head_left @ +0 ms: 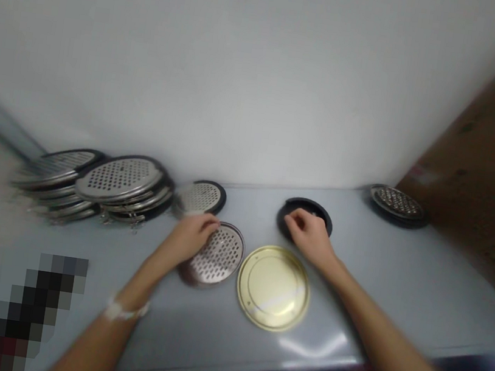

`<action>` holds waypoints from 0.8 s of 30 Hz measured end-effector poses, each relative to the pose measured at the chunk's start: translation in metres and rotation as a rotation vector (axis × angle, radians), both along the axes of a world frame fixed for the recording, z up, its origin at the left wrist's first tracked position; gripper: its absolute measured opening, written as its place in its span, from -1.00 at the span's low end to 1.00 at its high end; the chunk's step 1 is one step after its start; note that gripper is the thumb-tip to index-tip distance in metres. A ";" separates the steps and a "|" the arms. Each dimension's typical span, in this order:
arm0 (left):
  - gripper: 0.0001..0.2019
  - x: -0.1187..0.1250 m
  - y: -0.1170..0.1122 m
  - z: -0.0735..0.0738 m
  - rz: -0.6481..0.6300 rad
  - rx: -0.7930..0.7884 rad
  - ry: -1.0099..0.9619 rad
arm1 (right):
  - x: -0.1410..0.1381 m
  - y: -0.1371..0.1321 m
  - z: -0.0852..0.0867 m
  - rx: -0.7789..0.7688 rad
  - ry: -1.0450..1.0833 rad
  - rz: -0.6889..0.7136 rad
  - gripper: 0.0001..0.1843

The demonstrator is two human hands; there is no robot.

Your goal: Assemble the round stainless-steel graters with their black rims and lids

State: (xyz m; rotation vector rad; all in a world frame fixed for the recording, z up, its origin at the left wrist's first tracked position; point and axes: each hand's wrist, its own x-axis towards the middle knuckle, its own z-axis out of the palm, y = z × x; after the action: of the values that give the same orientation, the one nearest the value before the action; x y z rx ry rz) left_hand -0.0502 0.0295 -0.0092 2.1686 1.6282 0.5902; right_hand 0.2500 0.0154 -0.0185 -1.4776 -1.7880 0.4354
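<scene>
Looking at the left hand (189, 239), what does it touch?

Its fingers (209, 224) lie on the edge of a perforated steel disc (218, 256). The hand is blurred, so I can't tell whether they grip it.

And the right hand (308, 236)?

It is curled over a black round piece (305, 213) and hides most of the middle. I can't tell whether that piece has holes, or whether the hand is closed on it.

Are the hands together?

No, they're well apart. A plain brass-coloured disc (273, 287) lies on the grey counter (427, 284) between them, nearer the person and just beside the perforated disc.

What's harder to make out?

Behind the left hand, a black-rimmed perforated disc (199, 198) is blurred and partly covered. Further left, a heap of similar discs (119, 183) leans by the white wall (245, 68), its edges too smeared to count. Another disc (396, 203) sits at the far right, near a brown board (487, 151).

Anything cut off?

Both arms run out of the bottom of the view, one with a white band (126, 311) on the left wrist, and a pixelated patch (4, 311) hides the lower left corner.
</scene>
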 end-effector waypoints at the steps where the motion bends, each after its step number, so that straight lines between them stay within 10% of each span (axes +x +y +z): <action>1: -0.69 0.000 0.000 0.001 0.007 0.012 0.005 | 0.000 0.000 0.000 -0.001 -0.003 0.002 -0.73; 11: -0.71 0.003 -0.004 0.007 0.057 -0.002 -0.087 | 0.001 -0.001 -0.004 -0.004 -0.035 0.020 -0.71; 20: -0.60 0.003 -0.004 0.019 0.164 -0.066 -0.579 | -0.002 -0.004 0.001 0.053 -0.031 0.035 -0.76; 24: -0.54 0.013 -0.010 0.026 0.218 -0.208 -0.755 | -0.012 -0.026 0.018 0.206 -0.052 0.255 -0.64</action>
State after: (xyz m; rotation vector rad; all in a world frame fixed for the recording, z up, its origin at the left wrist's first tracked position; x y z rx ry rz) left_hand -0.0370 0.0191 0.0164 1.3682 1.4079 1.0834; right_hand 0.2381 -0.0109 -0.0007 -1.1345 -2.0078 0.3292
